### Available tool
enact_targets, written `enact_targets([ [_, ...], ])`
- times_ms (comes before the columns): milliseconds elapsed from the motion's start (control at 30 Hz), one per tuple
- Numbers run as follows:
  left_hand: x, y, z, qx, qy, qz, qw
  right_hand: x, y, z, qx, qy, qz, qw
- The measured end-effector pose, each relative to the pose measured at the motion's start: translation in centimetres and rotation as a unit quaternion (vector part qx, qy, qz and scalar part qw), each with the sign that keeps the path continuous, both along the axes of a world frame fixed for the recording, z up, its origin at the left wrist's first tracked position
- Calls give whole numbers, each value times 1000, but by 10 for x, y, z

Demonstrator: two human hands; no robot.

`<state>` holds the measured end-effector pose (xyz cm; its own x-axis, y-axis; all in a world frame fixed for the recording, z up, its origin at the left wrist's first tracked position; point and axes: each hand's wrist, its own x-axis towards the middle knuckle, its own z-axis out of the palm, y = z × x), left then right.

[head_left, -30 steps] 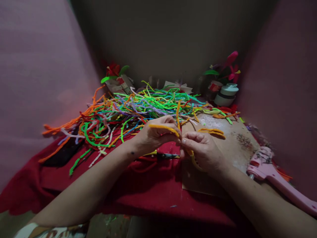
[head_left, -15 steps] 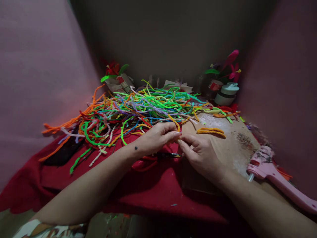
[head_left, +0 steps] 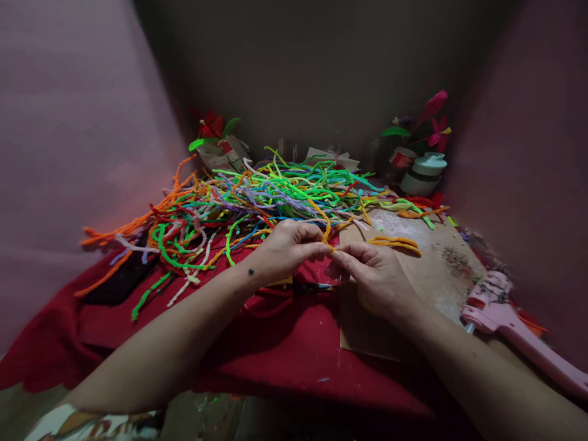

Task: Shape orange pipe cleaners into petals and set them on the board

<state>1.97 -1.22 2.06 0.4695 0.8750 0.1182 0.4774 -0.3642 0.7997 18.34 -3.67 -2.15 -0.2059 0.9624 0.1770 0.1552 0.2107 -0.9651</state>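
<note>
Left hand [head_left: 291, 248]: thumb and forefinger clamped on the orange stem [head_left: 325, 229]. Right hand [head_left: 367, 266]: pinched on the same stem, fingertips right beside my left's. Stem is up off the counter [head_left: 266, 361], mid-view, near the left edge of the cardboard [head_left: 365, 331]. One end rises from the pinch, slanting back and left toward the pile of colored stems [head_left: 285, 190]. The bit inside my right fingers is hidden, so can't tell its length.

Step, my read: bending or twisting the stem at the pinch. Next move calls for a steady left grip as anchor, right turning in small increments, no yanking; fuzzy wire should hold a bend.

Edges and room: front of the counter is the roomiest side, mostly bare red cloth down to the near edge. Behind, the pile backs up close past my knuckles; the free end could snag there. Below the pinch, a dark-bladed tool [head_left: 316, 287] lies mostly hidden, so dropping straight down isn't great. Right hand sits above the cardboard; folded orange stems [head_left: 395, 244] lie just beyond it. Pink glue gun [head_left: 509, 321] is farther right, beside my forearm: limits a wide elbow swing. Left forearm has bare cloth around it.
</note>
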Motion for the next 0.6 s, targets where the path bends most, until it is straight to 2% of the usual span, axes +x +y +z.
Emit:
enact_targets([
  [67, -1, -1, 4, -28, -12, -12, 999, 1, 0, 1, 127, -44, -46, 990],
  [167, -1, -2, 7, -59, -11, -46, 997, 3, 2, 5, 334, -131, -103, 928],
  [233, -1, -3, 8, -75, -10, -61, 995, 4, 3, 6, 399, -186, -102, 892],
  [267, -1, -3, 8, -85, -11, -60, 994, 5, 4, 6, 408, -202, -93, 886],
  [333, -1, -4, 9, -106, -21, -47, 993, 5, 3, 5, 396, -208, -75, 891],
  [400, -1, -3, 10, -122, -33, -30, 992, 5, 0, 4, 342, -193, -62, 917],
  [500, -2, -2, 9, -122, -46, -12, 991, 2, -4, 5, 199, -158, -43, 966],
  [600, -4, 1, 7, -123, -59, 0, 991, 0, -4, 12, 41, -106, -4, 994],
])
